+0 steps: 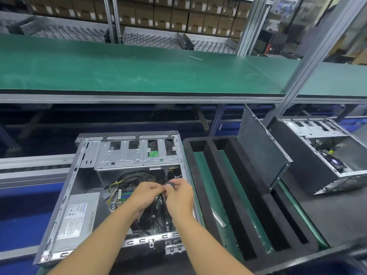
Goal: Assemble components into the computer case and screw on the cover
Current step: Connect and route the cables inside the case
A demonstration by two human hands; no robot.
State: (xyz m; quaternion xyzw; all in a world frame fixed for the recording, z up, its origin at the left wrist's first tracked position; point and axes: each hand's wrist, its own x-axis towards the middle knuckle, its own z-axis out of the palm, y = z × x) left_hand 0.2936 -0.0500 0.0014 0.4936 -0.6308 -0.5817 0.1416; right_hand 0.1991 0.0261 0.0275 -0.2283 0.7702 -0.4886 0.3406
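An open computer case (67,187) lies on its side in front of me, with a silver drive cage (137,153) at its far end and a power supply (77,215) at the near left. Both hands are inside it, above the motherboard (123,196). My left hand (145,195) and my right hand (178,195) meet fingertip to fingertip and pinch a black cable connector (171,184). Black cables (161,203) run down beneath the hands. The dark side cover (262,147) stands upright in the foam rack to the right.
A black foam rack (198,175) with long slots sits right of the case. A second open case (317,147) lies at the far right. A green shelf (139,72) runs above. Roller rails and stacked cardboard boxes fill the background.
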